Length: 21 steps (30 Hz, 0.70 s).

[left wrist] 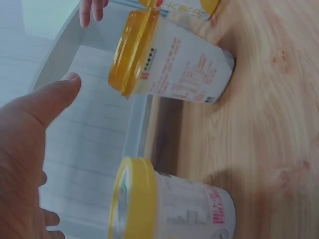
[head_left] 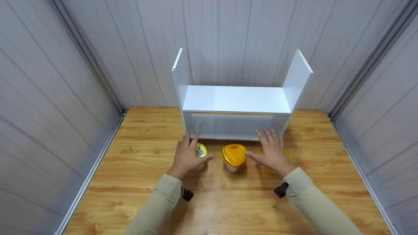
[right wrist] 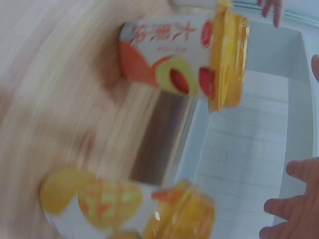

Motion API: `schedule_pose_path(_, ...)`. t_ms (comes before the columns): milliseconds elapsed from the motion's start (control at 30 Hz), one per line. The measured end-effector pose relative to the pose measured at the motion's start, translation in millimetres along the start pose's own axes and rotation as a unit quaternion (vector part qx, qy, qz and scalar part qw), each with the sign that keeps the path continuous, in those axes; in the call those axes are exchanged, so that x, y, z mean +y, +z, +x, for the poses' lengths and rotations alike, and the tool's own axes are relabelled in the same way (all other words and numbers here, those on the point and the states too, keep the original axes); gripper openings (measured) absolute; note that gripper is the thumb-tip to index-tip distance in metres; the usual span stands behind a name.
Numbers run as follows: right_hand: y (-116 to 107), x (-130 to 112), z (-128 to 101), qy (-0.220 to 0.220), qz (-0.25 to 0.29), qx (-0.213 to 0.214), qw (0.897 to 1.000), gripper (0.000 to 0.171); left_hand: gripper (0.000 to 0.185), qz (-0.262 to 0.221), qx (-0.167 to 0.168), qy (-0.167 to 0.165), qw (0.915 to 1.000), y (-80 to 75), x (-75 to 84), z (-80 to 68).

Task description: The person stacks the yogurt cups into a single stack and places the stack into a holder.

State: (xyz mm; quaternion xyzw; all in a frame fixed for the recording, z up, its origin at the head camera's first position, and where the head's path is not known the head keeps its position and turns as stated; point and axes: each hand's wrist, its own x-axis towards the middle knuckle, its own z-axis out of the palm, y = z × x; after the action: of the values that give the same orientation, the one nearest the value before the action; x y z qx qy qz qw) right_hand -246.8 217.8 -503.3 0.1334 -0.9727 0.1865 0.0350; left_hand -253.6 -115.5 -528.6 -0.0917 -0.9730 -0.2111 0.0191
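Head view shows three yellow-lidded cups standing upright in a row on the wooden table [head_left: 130, 182], just in front of the white shelf [head_left: 235, 99] near the table's far edge. My left hand [head_left: 187, 156] hovers flat over the left cup [head_left: 200, 151], fingers straight and spread, holding nothing. My right hand [head_left: 272, 153] lies the same way over the right cup [head_left: 286, 152], fingers relaxed, thumb pointing toward the middle cup [head_left: 234, 157]. Each outer cup sits directly beneath its own palm, long axis vertical, so each hand has its cup straight below; the middle cup stands between my thumbs, about equally near both. Whether my palms touch the lids I cannot tell. The right cup is almost wholly hidden under my hand, and the right wrist view is badly blurred.
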Motion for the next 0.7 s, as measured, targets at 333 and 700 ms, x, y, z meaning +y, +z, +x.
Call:
schedule_pose_path(333,12.8,-8.0,2.4,0.018,0.167,0.003,0.986,0.095,0.121,-0.081,0.043,0.015,0.9957,7.8,-22.6,-5.2)
schedule_pose_path(700,37.1,-15.3,3.1,0.007,0.234,0.008,0.972,0.092,0.120,-0.136,0.069,0.017,0.9882,21.0,-45.2,-10.8)
